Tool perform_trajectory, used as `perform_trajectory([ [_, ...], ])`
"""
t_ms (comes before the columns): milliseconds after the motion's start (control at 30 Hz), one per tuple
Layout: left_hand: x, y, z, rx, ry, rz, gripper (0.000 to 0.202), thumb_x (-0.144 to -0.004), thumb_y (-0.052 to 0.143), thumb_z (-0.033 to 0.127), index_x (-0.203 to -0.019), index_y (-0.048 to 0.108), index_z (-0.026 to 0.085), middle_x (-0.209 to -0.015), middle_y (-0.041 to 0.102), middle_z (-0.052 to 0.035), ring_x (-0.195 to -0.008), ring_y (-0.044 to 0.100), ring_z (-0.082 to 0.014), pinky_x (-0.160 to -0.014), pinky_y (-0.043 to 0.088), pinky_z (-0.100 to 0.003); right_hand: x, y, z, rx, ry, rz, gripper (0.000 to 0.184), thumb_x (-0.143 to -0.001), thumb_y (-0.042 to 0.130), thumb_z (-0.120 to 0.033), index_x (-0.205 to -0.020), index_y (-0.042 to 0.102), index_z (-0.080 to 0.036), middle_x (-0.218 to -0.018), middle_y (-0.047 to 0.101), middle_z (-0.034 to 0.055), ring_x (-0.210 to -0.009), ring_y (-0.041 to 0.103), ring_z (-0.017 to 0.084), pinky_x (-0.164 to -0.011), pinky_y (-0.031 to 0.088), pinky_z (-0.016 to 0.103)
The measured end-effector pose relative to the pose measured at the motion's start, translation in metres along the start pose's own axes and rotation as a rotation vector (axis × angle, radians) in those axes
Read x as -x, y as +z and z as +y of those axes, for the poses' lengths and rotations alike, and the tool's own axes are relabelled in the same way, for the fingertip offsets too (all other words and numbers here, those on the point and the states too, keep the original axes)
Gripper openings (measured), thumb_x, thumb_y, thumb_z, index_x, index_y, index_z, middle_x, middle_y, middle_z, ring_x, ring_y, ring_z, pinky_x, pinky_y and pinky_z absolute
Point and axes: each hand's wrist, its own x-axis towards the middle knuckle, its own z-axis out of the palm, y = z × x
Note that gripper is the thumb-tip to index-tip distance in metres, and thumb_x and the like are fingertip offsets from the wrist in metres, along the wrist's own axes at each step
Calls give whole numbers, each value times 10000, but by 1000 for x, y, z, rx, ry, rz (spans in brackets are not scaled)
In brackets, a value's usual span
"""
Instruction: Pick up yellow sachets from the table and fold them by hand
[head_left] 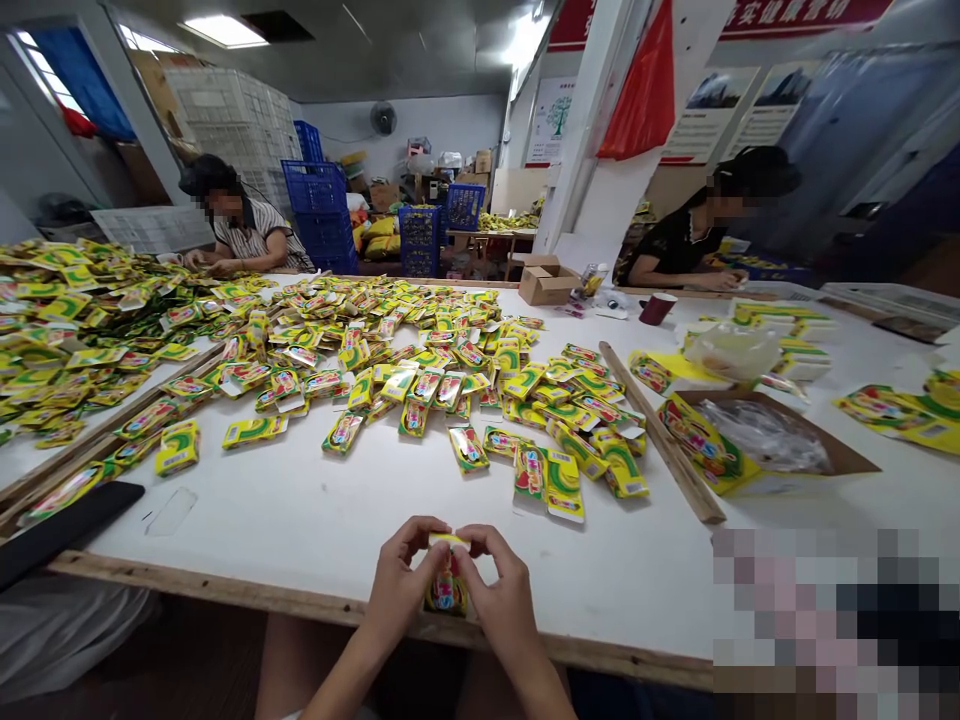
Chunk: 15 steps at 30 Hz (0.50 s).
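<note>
Pinching a small printed box (448, 594) between them, the left hand (405, 575) and right hand (501, 580) meet at the near edge of the white desk (300, 535) in the head view. Thumbs press near its top, where a pale flap (448, 540) shows, and the fingers of each hand are clamped on it; its inside is hidden. Beyond, a loose pile of similar boxes (420, 365) spreads over the desk, and a larger heap (67, 320) lies to the left past a wooden strip.

To the right, beyond a wooden bar (660, 435), an open yellow carton (701, 450) holds crumpled clear plastic (765, 435). Behind it, a translucent bag (735, 350) rests by yellow packaging; what the bag contains cannot be made out. Toward the far edge stand an open brown cardboard box (551, 287), its contents out of sight, and a dark red cup (658, 308).

Further back, blue crates (315, 190) are stacked beside tall white crates (225, 130). Two co-workers sit across the desk, one in a striped top (259, 238), one in a black top (667, 243).
</note>
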Motion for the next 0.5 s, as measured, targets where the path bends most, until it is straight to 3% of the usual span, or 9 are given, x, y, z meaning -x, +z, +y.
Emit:
perform_trajectory([
  [167,-5,3,-1,-22,-37,45,247,-841,589,386,-887,632,147,-826,642,-38,-764,574,-143,-718,464,-243,-6,-2,-3,25,82,-18,197,-896,520,-323,-825,602,-159,-748,626,36,-702,574,154,-667,469,245],
  [433,3,-4,-11,-6,24,-82,228,-868,562,355,-938,677,171,-952,637,-67,-938,603,-189,-834,477,-290,4,3,1,-122,50,-87,209,-909,513,-314,-942,655,-165,-880,670,65,-830,637,176,-739,513,254],
  [500,5,-4,-10,-24,12,-102,258,-881,541,364,-1040,645,190,-988,640,-65,-956,604,-187,-856,475,-301,6,-10,-2,-81,37,-28,229,-906,506,-338,-903,660,-169,-865,672,69,-817,641,182,-726,518,249],
])
